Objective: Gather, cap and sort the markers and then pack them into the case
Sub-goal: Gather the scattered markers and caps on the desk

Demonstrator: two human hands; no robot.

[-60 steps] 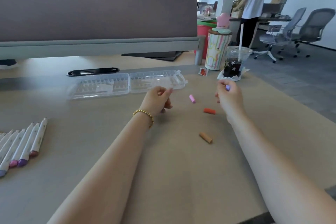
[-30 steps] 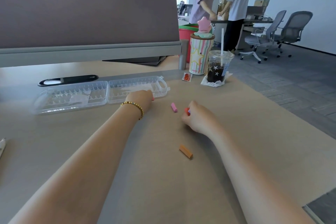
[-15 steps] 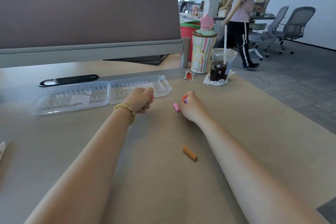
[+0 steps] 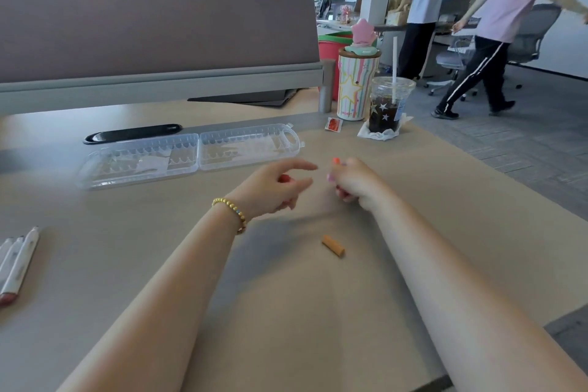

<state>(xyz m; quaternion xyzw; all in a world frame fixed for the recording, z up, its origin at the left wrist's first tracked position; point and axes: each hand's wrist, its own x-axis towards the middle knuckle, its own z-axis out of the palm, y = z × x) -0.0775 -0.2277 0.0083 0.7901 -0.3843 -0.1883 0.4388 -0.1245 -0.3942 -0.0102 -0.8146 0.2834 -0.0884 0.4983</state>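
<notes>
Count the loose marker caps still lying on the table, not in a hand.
1: the brown cap lies alone on the table, nearer than both hands. The right hand grips others, and the left hand may hide one.

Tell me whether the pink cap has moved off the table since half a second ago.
Yes. It lay on the table just right of the open case; now that spot is bare, and a pink cap end shows in the right hand.

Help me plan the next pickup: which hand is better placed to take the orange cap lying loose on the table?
Probably the left hand: its fingers are partly extended, with only something small and red inside. The right hand is curled round several caps. The orange cap lies between both forearms.
</notes>
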